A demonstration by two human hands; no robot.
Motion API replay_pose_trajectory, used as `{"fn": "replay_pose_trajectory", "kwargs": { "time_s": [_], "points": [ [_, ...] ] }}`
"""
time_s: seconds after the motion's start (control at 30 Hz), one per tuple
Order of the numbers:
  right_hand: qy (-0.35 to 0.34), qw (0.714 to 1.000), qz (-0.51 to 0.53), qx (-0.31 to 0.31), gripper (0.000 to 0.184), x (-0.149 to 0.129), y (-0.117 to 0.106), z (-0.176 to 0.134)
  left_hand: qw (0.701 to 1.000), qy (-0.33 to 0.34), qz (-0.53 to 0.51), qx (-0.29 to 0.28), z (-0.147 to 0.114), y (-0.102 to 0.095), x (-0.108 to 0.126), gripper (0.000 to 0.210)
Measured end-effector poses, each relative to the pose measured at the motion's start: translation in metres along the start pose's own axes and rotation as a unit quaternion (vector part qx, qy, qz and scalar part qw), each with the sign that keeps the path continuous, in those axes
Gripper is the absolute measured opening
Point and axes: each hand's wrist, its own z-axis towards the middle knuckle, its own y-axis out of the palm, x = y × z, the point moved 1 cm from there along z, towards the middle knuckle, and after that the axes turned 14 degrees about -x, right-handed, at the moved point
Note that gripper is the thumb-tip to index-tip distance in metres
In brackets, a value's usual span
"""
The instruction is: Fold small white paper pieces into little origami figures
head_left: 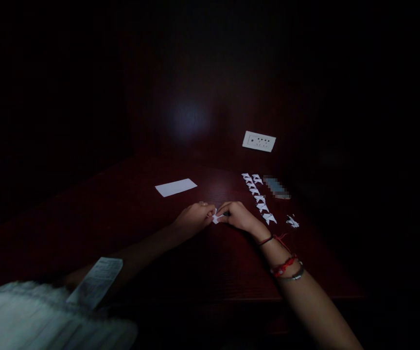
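A small piece of folded white paper (216,218) is held between my two hands, just above or on the dark red table. My left hand (196,215) is closed with its fingers curled at the paper's left side. From the right, my right hand (237,215) pinches the paper between thumb and fingers. Part of the paper is hidden by the fingers. Beyond my left hand lies a flat white paper strip (176,187). To the right of my right hand, several folded white paper pieces (257,197) lie in rows.
A blurred-out flat device like a phone (277,187) lies right of the folded pieces, with a small heap of white scraps (293,221) nearer me. A white socket plate (259,141) is on the back panel. The table's (224,272) front edge runs below my arms.
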Motion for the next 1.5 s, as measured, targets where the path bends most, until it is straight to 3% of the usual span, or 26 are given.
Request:
{"fn": "replay_pose_trajectory", "kwargs": {
  "time_s": [0.3,0.93,1.17,1.5],
  "points": [
    [-0.001,1.000,-0.014,0.005,0.016,-0.001,0.001,-0.002,0.995,0.096,-0.003,-0.024,0.002,0.005,-0.004,0.017],
    [0.007,1.000,-0.021,0.003,0.020,0.001,0.001,-0.002,0.972,0.213,-0.030,-0.089,-0.005,-0.012,-0.003,0.030],
    [-0.042,0.998,-0.047,-0.010,0.018,0.000,0.000,0.000,0.980,0.178,-0.012,-0.084,-0.007,-0.012,-0.002,0.033],
    [-0.057,0.994,-0.087,-0.031,0.018,-0.002,-0.002,-0.004,0.984,0.139,0.035,-0.104,-0.010,-0.011,-0.002,0.038]
  ]
}}
